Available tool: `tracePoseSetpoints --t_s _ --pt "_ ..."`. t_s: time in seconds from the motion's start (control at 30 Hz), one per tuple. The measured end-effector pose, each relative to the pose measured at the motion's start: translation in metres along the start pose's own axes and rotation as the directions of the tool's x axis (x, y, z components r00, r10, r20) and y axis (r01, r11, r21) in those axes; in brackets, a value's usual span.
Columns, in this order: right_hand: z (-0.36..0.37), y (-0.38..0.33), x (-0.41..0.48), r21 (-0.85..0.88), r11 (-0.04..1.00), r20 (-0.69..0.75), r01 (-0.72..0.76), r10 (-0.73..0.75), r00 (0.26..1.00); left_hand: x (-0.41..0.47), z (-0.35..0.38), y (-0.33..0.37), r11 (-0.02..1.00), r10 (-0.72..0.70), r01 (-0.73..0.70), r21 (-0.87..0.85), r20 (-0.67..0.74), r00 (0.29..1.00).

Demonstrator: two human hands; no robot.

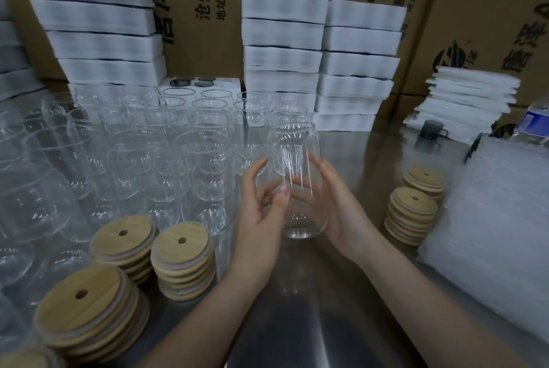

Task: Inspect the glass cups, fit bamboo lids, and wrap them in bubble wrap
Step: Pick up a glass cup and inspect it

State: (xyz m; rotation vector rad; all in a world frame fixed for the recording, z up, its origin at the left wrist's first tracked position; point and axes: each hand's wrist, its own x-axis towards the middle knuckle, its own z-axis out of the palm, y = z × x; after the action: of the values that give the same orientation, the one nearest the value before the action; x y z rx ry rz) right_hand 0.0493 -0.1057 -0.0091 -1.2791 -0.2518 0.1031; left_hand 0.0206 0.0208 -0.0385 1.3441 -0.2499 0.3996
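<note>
between two hands, left point(261, 213) and right point(337, 207), rests one glass cup point(297, 171).

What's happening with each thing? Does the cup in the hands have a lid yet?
Held cup: empty, no lid, lifted off the table.
Left hand: grips the cup's left side.
Right hand: grips the cup's right side.
Other cups: standing upright, no lids.
Bamboo lids: stacked in piles, none fitted.
Bubble wrap: lying flat in a pile.
Foam boxes: stacked at the back.
</note>
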Motion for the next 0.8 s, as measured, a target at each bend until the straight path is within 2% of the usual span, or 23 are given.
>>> tracePoseSetpoints --t_s 0.07,0.2,0.37,0.43,0.53,0.63,0.8 --pt "-0.002 0.001 0.002 0.044 0.999 0.033 -0.022 0.021 0.999 0.002 0.0 0.002 0.999 -0.02 0.02 -0.025 -0.029 0.999" --pt "-0.001 0.009 0.001 -0.018 0.999 -0.005 0.027 -0.027 1.0 0.006 -0.002 0.003 0.997 -0.078 0.078 0.004 -0.027 0.997" --pt "-0.001 0.019 0.004 -0.11 0.993 -0.093 0.052 -0.062 0.994 0.007 0.001 0.005 0.976 -0.134 0.132 0.172 0.0 0.991" --pt "0.0 0.021 0.006 -0.129 0.989 -0.099 0.066 -0.079 0.992 0.007 0.002 0.005 0.975 -0.131 0.128 0.18 0.003 0.991" --pt "0.003 0.016 0.01 -0.018 1.0 -0.133 0.001 -0.003 0.991 0.005 -0.001 0.007 0.988 -0.104 0.104 0.117 -0.012 0.995" --pt "0.002 0.009 0.014 0.127 0.99 -0.084 -0.065 0.076 0.994 0.004 -0.002 0.01 0.995 -0.081 0.082 0.057 -0.016 0.997" --pt "0.008 0.005 0.012 0.143 0.987 -0.027 -0.079 0.083 0.996 0.008 -0.003 0.012 0.995 -0.098 0.098 -0.006 -0.044 0.994"
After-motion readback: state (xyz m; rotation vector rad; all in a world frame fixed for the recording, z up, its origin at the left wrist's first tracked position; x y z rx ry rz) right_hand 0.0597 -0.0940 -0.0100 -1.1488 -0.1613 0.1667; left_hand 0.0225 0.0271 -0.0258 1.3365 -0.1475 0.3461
